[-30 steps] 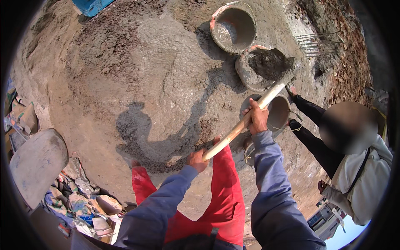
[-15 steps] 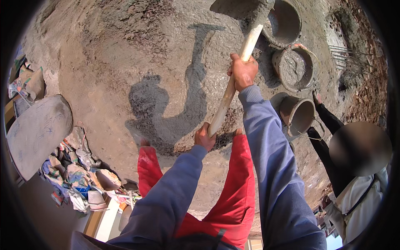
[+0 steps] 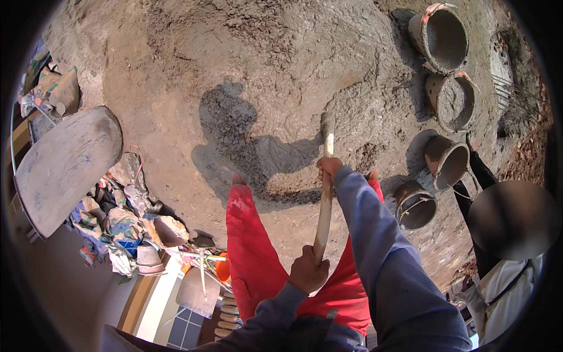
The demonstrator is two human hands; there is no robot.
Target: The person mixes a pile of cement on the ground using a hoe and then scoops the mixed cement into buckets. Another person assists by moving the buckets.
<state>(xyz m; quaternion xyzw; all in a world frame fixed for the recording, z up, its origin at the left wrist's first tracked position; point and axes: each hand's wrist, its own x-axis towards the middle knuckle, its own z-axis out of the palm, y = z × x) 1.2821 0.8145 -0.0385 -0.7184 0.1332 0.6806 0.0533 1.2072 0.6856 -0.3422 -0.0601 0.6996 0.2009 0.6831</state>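
Note:
Both my hands are on the pale wooden handle of a hoe (image 3: 324, 226), which stands nearly straight up the picture between my legs. My left hand (image 3: 309, 270) is closed round the lower end, near my body. Farther up, my right hand (image 3: 330, 168) is wrapped round the shaft. The far end of the tool is caked grey and rests in the wet grey mortar (image 3: 358, 111); its blade is hidden there. My shadow falls across the mortar to the left of the handle.
At the right stand several buckets: a far one (image 3: 417, 44), a mortar-filled one (image 3: 434, 97), and two nearer. Beside them is a co-worker in black and white clothing (image 3: 510, 293). A grey board (image 3: 70, 167) and crumpled sacks (image 3: 120, 220) lie left.
The hoe has come down and back toward me from beside the far buckets, its head now in the mortar. Both hands are lower and nearer my body. The view has shifted, showing another bucket.

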